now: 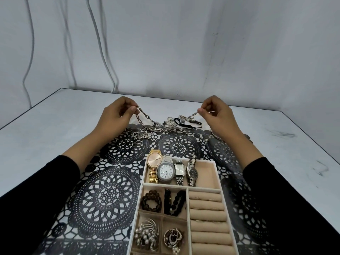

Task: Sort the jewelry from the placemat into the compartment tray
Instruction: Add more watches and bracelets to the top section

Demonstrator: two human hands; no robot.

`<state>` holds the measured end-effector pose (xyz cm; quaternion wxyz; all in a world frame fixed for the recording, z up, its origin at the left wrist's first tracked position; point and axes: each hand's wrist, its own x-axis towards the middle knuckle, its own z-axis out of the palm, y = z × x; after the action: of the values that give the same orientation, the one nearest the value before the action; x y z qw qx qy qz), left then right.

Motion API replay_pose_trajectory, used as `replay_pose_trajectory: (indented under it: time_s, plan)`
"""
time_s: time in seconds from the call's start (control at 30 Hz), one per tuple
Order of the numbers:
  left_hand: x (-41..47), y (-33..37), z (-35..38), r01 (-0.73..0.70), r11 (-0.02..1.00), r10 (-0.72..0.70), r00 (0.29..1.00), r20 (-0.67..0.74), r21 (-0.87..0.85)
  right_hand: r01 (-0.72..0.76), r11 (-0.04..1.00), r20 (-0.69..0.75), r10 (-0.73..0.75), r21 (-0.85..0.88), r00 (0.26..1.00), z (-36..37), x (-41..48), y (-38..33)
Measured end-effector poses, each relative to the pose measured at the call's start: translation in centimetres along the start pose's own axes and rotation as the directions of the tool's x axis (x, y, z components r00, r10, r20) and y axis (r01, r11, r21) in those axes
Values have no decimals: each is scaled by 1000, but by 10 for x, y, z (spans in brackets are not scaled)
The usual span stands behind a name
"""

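- Pinching one end of a silver link chain (147, 124) between thumb and forefinger of the left hand (116, 116), with the other fingers curled loosely beneath.
- Pinching the opposite end the same way with the right hand (219, 118), with the remaining fingers bent and slightly raised.
- Holding both ends lifted over the far edge of the black lace placemat (110, 196), with the chain's middle sagging and lying in doubled loops on the mat.
- Running close past a small heap of mixed silver pieces and black cord (184, 121); not possible to tell whether tangled with it.
- Judging by the deep sag: behaving as completely limp and fairly weighty for jewelry. Smooth metal links are probably slippery, so calling for a firm pinch on a single link or the clasp.
- Risking a snag: trailing loops possibly catching the heap, the loose rings (128, 130) nearby, or the mat's cut-out holes. Lifting straight up is looking safer than dragging sideways.
- Bringing the ends together and lowering in coils is seeming the sensible way to set it down, given the swinging length.
- Sitting nearer the body: the beige compartment tray (181, 188), carrying four wristwatches (165, 171) in its far compartment, bead bracelets and brooches in the small cells, and ring rolls (207, 208) on the right. Bare lining is showing to the right of the watches.
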<state>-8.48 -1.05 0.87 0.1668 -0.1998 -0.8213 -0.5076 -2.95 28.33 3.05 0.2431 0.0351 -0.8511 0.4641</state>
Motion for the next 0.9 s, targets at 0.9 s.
replay_pose_trajectory:
  time_s: [0.9]
  plan:
    - [-2, -6, -2, 81, 996, -82, 996, -26, -43, 12, 979, 278, 46, -206, 960, 23, -12, -7]
